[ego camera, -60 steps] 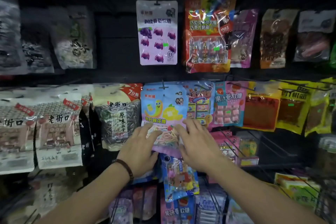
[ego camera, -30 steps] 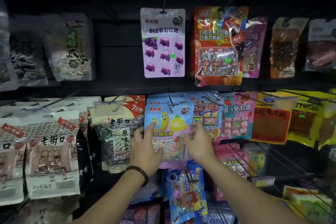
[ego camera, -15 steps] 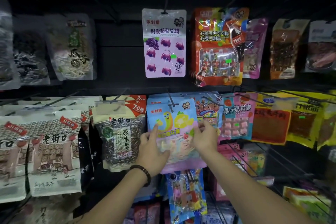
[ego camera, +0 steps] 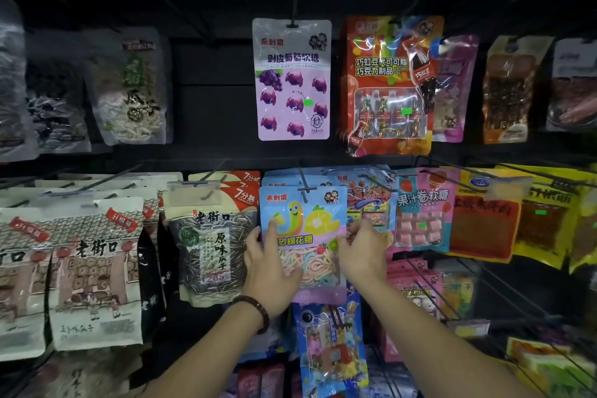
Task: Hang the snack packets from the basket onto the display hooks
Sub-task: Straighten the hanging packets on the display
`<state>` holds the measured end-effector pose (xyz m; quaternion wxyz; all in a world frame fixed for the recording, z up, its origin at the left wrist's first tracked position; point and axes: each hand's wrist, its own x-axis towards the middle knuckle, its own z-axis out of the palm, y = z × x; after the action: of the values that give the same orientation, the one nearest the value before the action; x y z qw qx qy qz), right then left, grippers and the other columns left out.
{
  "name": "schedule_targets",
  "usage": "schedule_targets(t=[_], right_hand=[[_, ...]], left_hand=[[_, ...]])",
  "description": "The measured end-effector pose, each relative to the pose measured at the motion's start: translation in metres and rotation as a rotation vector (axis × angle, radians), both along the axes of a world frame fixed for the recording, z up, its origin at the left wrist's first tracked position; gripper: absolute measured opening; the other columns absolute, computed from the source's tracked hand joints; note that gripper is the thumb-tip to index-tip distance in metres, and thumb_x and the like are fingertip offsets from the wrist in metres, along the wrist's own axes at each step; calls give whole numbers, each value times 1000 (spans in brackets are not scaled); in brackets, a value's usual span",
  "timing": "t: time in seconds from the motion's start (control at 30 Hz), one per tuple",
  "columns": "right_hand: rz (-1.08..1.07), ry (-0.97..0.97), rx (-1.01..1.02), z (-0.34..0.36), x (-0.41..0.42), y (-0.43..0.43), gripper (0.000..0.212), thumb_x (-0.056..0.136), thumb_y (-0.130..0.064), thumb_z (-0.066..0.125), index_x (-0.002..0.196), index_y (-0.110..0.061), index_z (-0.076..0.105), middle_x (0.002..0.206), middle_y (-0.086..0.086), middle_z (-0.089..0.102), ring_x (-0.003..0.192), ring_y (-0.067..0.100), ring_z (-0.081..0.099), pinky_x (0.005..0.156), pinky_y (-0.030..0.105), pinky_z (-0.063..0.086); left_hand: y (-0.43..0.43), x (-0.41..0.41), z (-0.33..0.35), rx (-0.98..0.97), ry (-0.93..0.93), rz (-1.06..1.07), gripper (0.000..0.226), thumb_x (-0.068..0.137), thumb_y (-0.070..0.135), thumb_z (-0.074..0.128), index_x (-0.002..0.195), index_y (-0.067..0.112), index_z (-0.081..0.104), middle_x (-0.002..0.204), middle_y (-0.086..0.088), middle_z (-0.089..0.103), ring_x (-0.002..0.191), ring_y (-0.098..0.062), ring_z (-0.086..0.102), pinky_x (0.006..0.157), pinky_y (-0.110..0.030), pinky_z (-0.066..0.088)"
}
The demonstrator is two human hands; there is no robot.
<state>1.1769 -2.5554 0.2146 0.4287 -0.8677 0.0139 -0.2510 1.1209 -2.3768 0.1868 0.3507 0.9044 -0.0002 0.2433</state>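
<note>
A blue-and-pink marshmallow candy packet [ego camera: 303,226] hangs at the front of a display hook [ego camera: 305,188] in the middle row, with like packets behind it. My left hand [ego camera: 269,268] grips its left edge, thumb on the front. My right hand [ego camera: 361,252] pinches its right edge. The hook's crossbar sits at the packet's top hole. The basket is out of view.
A purple grape gummy packet [ego camera: 292,79] hangs above, and a red chocolate packet [ego camera: 389,84] is to its right. Sunflower seed bags [ego camera: 210,242] hang left, pink soft-candy packets [ego camera: 421,210] right. A blue toy-candy packet [ego camera: 332,346] hangs below. Bare hook rods [ego camera: 452,284] jut out lower right.
Both hands have lifted the marshmallow packet from below the row up to the hook, so its top hole is now at the hook's tip. The camera tilted slightly up.
</note>
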Motion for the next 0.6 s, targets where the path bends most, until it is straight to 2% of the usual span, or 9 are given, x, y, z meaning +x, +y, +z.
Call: schedule_targets(t=[0.07, 0.13, 0.17, 0.2, 0.27, 0.3, 0.37, 0.43, 0.6], right_hand=[[-94, -158, -127, -3, -11, 3, 27, 98, -26, 70, 113, -17, 51, 115, 3, 52, 90, 18, 52, 66, 33, 51], [-84, -292, -350, -13, -19, 5, 40, 94, -24, 74, 127, -14, 53, 128, 10, 50, 106, 24, 57, 81, 37, 57], [-48, -309, -470, -18, -20, 6, 52, 93, -24, 73, 139, -15, 50, 139, 13, 49, 120, 30, 56, 92, 42, 58], [1, -284, -571, -24, -20, 7, 65, 94, -26, 71, 151, -18, 42, 153, 16, 42, 138, 36, 49, 104, 49, 54], [104, -200, -655, -28, -21, 10, 78, 100, -34, 60, 166, -27, 19, 174, 16, 13, 160, 41, 18, 124, 57, 35], [147, -166, -661, -27, -21, 11, 78, 103, -38, 54, 167, -31, 10, 177, 12, -2, 163, 39, 4, 128, 57, 27], [177, -144, -666, -23, -18, 12, 78, 106, -42, 47, 168, -33, 1, 176, 8, -18, 163, 35, -10, 131, 57, 16], [182, -119, -653, -18, -10, 14, 81, 106, -41, 47, 168, -32, -3, 176, 6, -21, 163, 33, -14, 132, 57, 14], [199, -63, -628, -4, 10, 19, 84, 105, -42, 51, 168, -28, -2, 177, 7, -16, 163, 34, -13, 132, 56, 12]], left_hand=[[-6, -6, -3, 109, -63, 45, 106, 88, 28, 74, 163, 35, -1, 167, -1, -10, 155, -33, 2, 120, -50, 34], [-9, -9, -5, 303, -148, 77, 107, 86, 29, 73, 164, 36, 0, 170, -8, -10, 156, -37, 1, 122, -50, 34], [-9, -8, -5, 409, -173, 82, 108, 86, 31, 72, 165, 36, -2, 171, -11, -9, 158, -39, 0, 126, -51, 28], [-9, -5, -6, 497, -179, 84, 107, 87, 32, 69, 165, 36, -4, 172, -12, -11, 159, -40, -3, 129, -53, 21], [-8, 3, -6, 573, -153, 93, 106, 88, 34, 65, 165, 37, -8, 172, -13, -20, 159, -42, -12, 130, -54, 12], [-7, 7, -5, 575, -129, 96, 106, 88, 35, 64, 164, 38, -9, 171, -12, -24, 159, -42, -15, 130, -55, 10], [-6, 18, -4, 579, -90, 96, 105, 89, 38, 62, 164, 37, -12, 169, -12, -30, 157, -42, -22, 130, -58, 9], [-4, 27, -1, 581, -77, 91, 101, 91, 43, 59, 164, 36, -11, 169, -13, -29, 157, -43, -22, 129, -59, 10], [-6, 41, 6, 568, -52, 93, 97, 93, 49, 57, 165, 35, -6, 171, -13, -24, 158, -43, -19, 129, -57, 13]])
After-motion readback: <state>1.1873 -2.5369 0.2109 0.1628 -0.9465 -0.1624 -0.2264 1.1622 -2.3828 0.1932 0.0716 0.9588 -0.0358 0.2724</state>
